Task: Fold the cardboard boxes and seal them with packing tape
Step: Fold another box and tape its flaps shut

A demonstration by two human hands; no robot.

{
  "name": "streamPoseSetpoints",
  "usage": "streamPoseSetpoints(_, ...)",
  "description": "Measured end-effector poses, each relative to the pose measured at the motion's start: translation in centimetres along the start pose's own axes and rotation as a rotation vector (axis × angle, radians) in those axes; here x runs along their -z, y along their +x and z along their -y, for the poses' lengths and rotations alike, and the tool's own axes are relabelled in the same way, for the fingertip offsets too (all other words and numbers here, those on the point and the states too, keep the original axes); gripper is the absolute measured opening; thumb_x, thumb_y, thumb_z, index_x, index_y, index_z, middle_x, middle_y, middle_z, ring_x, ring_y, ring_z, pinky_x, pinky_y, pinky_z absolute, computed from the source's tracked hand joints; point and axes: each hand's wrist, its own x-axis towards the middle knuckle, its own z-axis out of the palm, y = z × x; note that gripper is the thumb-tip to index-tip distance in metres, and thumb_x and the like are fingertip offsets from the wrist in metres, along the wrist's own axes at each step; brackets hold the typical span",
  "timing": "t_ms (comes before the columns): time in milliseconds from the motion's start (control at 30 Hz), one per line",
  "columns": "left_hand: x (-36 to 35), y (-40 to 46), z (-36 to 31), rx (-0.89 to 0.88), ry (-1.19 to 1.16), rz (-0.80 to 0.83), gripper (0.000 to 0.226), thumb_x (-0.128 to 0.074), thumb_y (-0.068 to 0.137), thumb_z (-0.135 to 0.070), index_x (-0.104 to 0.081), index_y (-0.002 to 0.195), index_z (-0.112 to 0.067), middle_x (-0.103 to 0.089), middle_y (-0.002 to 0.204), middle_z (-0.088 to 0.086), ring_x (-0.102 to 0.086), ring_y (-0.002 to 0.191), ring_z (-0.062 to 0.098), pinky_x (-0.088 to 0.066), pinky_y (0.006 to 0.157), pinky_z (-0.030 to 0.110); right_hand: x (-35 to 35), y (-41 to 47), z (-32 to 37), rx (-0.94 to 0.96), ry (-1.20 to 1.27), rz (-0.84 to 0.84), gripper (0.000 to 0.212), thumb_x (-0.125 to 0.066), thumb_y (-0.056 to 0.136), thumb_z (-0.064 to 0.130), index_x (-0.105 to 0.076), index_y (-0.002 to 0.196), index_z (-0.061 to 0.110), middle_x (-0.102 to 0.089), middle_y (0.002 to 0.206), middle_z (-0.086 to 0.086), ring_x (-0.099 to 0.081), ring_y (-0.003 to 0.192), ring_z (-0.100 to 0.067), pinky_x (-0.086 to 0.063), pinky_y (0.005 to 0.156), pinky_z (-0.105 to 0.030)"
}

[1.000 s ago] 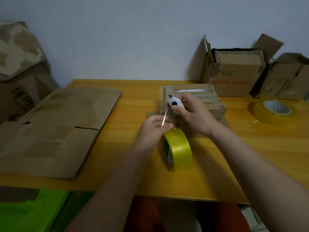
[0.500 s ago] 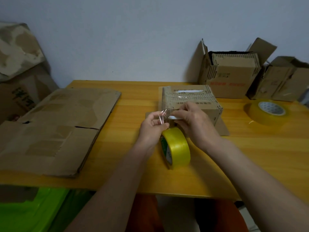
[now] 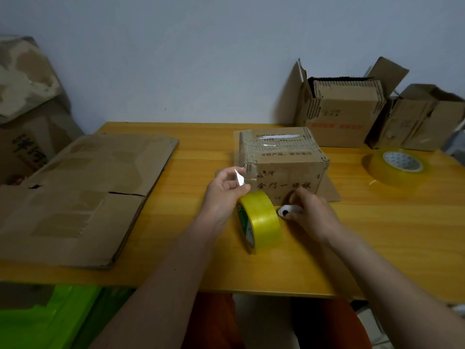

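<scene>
Cardboard, flat [image 3: 75, 195]: unfolded sheets are laid at the worktop's [image 3: 377, 243] left; folding is judged still to be done.
Left hand [image 3: 224, 192]: a loose strip of clear tape [image 3: 240, 176] is pinched in its grip.
Yellow tape roll [image 3: 261, 220]: stood on edge between the hands.
Right hand [image 3: 309, 212]: a small white cutter [image 3: 288, 210] is grasped, low on the worktop.
Folded box [image 3: 284, 165]: taped on top, apparently nearly sealed; "请勿重压" is readable, the other print is unclear.
Open boxes [image 3: 347, 114]: unsealed at the back right; red print is illegible.
</scene>
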Motion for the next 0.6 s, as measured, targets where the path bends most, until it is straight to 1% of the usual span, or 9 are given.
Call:
streamPoseSetpoints(67, 0.1, 0.0, 0.0, 0.002, 0.003, 0.005, 0.033, -0.065, 0.084, 0.006, -0.062, 0.107, -0.018, -0.072, 0.091, 0.012, -0.069, 0.085, 0.024, -0.057, 0.076, 0.038, 0.1, 0.0, -0.1, -0.024, -0.116, 0.032, 0.020, -0.069, 0.084, 0.025, -0.057, 0.097, 0.018, -0.064, 0.099, -0.005, -0.056, 0.086, -0.025, -0.046, 0.067, -0.036)
streamPoseSetpoints(100, 0.2, 0.0, 0.0, 0.003, 0.005, 0.009, 0.033, -0.066, 0.084, 0.006, -0.062, 0.108, -0.018, -0.072, 0.091, 0.012, -0.069, 0.086, 0.025, -0.056, 0.079, 0.040, 0.3, 0.0, 0.2, 0.015, -0.205, -0.020, 0.021, -0.068, 0.084, 0.029, -0.059, 0.098, 0.016, -0.064, 0.097, -0.005, -0.057, 0.087, -0.026, -0.045, 0.066, -0.035)
streamPoseSetpoints(167, 0.5, 0.1, -0.1, 0.007, 0.015, 0.027, 0.033, -0.066, 0.084, 0.005, -0.063, 0.109, -0.017, -0.072, 0.090, 0.011, -0.069, 0.086, 0.025, -0.055, 0.082, 0.040, 0.9, 0.2, 1.4, 0.193, -0.302, -0.290, 0.020, -0.065, 0.087, 0.031, -0.060, 0.088, 0.012, -0.059, 0.086, -0.005, -0.057, 0.080, -0.027, -0.042, 0.062, -0.034)
streamPoseSetpoints(233, 0.7, 0.2, -0.2, 0.011, 0.025, 0.042, 0.031, -0.067, 0.085, 0.003, -0.063, 0.108, -0.017, -0.072, 0.093, 0.011, -0.068, 0.088, 0.025, -0.054, 0.085, 0.041, 1.9, 0.5, 4.2, 0.410, -0.225, -0.548, 0.016, -0.062, 0.090, 0.025, -0.060, 0.084, 0.011, -0.058, 0.082, -0.005, -0.054, 0.077, -0.024, -0.041, 0.060, -0.031)
streamPoseSetpoints(267, 0.7, 0.2, -0.2, 0.014, 0.037, 0.044, 0.029, -0.067, 0.085, 0.003, -0.064, 0.106, -0.016, -0.072, 0.094, 0.011, -0.067, 0.089, 0.025, -0.053, 0.088, 0.042, 2.2, 1.3, 5.5, 0.512, -0.157, -0.576, 0.013, -0.059, 0.092, 0.022, -0.063, 0.090, 0.010, -0.060, 0.088, -0.006, -0.055, 0.082, -0.024, -0.042, 0.065, -0.032)
streamPoseSetpoints(333, 0.8, 0.3, -0.3, 0.033, 0.065, 0.043, 0.023, -0.068, 0.084, 0.001, -0.065, 0.101, -0.015, -0.070, 0.097, 0.012, -0.065, 0.093, 0.026, -0.049, 0.095, 0.046, 2.5, 3.2, 7.3, 0.608, -0.114, -0.404, 0.024, -0.054, 0.095, 0.021, -0.064, 0.114, 0.012, -0.063, 0.115, -0.008, -0.054, 0.107, -0.025, -0.044, 0.087, -0.036)
streamPoseSetpoints(400, 1.0, 0.2, -0.3, 0.069, 0.076, 0.044, 0.019, -0.069, 0.084, -0.001, -0.064, 0.096, -0.014, -0.069, 0.097, 0.011, -0.063, 0.096, 0.026, -0.045, 0.102, 0.049, 2.1, 4.8, 7.6, 0.582, -0.229, -0.199, 0.037, -0.045, 0.099, 0.029, -0.052, 0.135, 0.020, -0.050, 0.141, -0.001, -0.042, 0.130, -0.021, -0.030, 0.107, -0.036)
streamPoseSetpoints(467, 1.7, 0.2, -0.3, 0.091, 0.082, 0.040, 0.018, -0.069, 0.084, -0.001, -0.065, 0.096, -0.013, -0.069, 0.097, 0.010, -0.063, 0.099, 0.026, -0.044, 0.104, 0.048, 1.8, 5.7, 6.7, 0.577, -0.290, -0.158, 0.041, -0.039, 0.101, 0.033, -0.043, 0.141, 0.028, -0.040, 0.148, 0.007, -0.034, 0.137, -0.015, -0.021, 0.112, -0.033)
streamPoseSetpoints(600, 3.5, 0.1, -0.2, 0.085, 0.096, 0.059, 0.017, -0.068, 0.086, -0.004, -0.069, 0.097, -0.016, -0.071, 0.100, 0.010, -0.065, 0.100, 0.024, -0.051, 0.096, 0.037, 1.8, 6.1, 5.8, 0.597, -0.237, -0.180, 0.041, -0.046, 0.099, 0.031, -0.045, 0.140, 0.031, -0.041, 0.148, 0.010, -0.035, 0.137, -0.014, -0.020, 0.109, -0.032)
